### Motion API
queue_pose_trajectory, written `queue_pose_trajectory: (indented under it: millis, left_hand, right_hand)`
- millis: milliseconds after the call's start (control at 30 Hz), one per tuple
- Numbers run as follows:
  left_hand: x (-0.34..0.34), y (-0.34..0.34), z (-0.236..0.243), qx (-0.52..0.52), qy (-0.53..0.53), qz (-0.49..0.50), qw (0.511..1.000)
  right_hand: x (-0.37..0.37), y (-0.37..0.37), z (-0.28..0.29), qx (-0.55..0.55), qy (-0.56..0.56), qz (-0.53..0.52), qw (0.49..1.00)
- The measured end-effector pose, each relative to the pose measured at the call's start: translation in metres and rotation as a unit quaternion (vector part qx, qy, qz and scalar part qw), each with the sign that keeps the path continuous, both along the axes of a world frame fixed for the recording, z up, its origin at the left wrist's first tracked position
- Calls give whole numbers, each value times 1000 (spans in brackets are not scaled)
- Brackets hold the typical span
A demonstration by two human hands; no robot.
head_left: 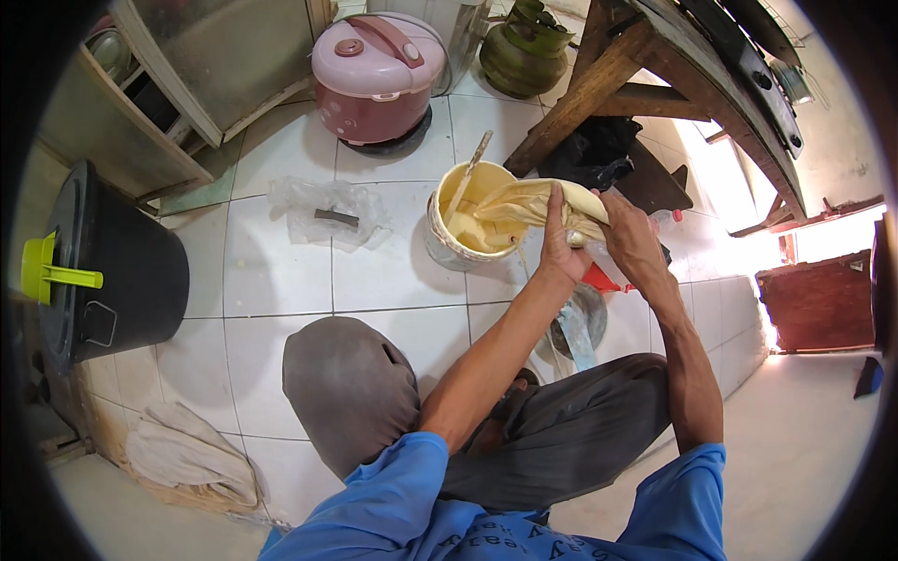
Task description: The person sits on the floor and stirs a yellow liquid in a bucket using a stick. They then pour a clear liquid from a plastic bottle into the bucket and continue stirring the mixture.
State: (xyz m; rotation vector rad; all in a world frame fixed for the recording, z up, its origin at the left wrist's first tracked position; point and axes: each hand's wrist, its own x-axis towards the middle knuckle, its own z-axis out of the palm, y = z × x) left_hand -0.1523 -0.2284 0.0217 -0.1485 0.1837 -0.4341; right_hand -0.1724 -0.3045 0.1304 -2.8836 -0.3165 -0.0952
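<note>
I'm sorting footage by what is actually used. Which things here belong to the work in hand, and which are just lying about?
In use:
left hand and right hand gripping the pale yellow filled plastic bag
cream plastic bucket of yellow batter
wooden stirring stick

Lying about:
pink rice cooker
black lidded bin
green gas cylinder
crumpled clear plastic

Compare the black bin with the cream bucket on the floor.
The black bin is larger and shut under a lid with a green handle; the cream bucket is smaller, open, and holds yellow batter with a stick in it. The bin stands apart; the bucket sits by both hands. Both rest on white tiles.
</note>
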Motion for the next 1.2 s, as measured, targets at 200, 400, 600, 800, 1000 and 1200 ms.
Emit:
queue_pose_trajectory:
  millis: [200,400,600,800,1000,1200]
  left_hand:
    - [-1,-3,3,13,26,-25,999]
    - [2,-9,-13,22,41,-54,997]
    - [10,-7,-23,57,68,-45,995]
    - [16,1,-21,50,21,-68,996]
    - [26,2,-24,93,-29,-8,995]
    - [25,14,-10,54,-41,44,997]
  right_hand:
    - [2,-9,-14,-17,13,-46,999]
    - [-2,-10,-10,-4,33,-12,999]
    - [0,-8,-14,3,78,-23,997]
    - [-5,-33,-22,192,120,-77,971]
    - [-2,-9,-24,157,102,-51,981]
    - [-1,10,-2,179,131,-69,973]
